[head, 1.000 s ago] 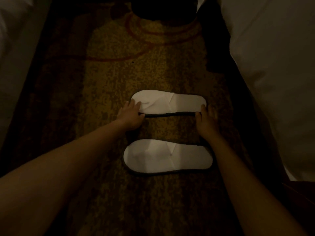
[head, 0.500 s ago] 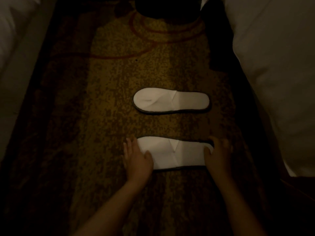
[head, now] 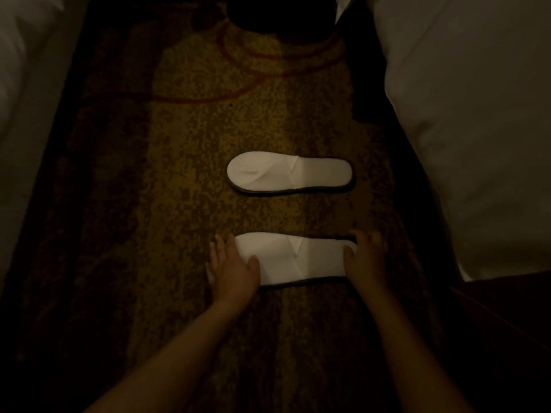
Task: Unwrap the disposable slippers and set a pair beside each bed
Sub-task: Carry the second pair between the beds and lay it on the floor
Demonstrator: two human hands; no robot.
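Note:
Two flat white disposable slippers lie side by side on the dim patterned carpet, toes to the left. The far slipper [head: 289, 175] lies alone, untouched. The near slipper [head: 301, 259] has both of my hands on it. My left hand [head: 234, 268] covers its toe end, fingers spread and thumb pressed on top. My right hand [head: 365, 259] curls around its heel end. No wrapper is visible.
A bed with white bedding [head: 477, 129] runs along the right, close to the slippers' heels. Another white bed edge [head: 26, 99] lies at the left. A dark round object [head: 280, 13] stands on the carpet [head: 179, 174] at the far end of the aisle.
Both hands left the far slipper and came back to the near one. Since half a second ago they have stayed on its two ends with little movement.

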